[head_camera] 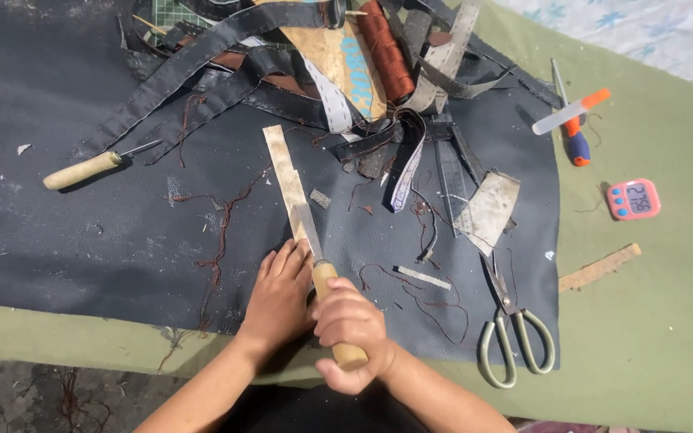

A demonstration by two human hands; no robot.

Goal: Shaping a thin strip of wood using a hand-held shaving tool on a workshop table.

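Cutting is going on near the bottom end of the strip: the right hand is gripping the wooden handle of the knife tight, and the left hand is lying flat, pressing that end down on the dark mat. Most of the strip looks uncut, so I think the job is only starting. Both strip and knife are lying long-ways up and a bit left, with the blade tip pointing away from the person.
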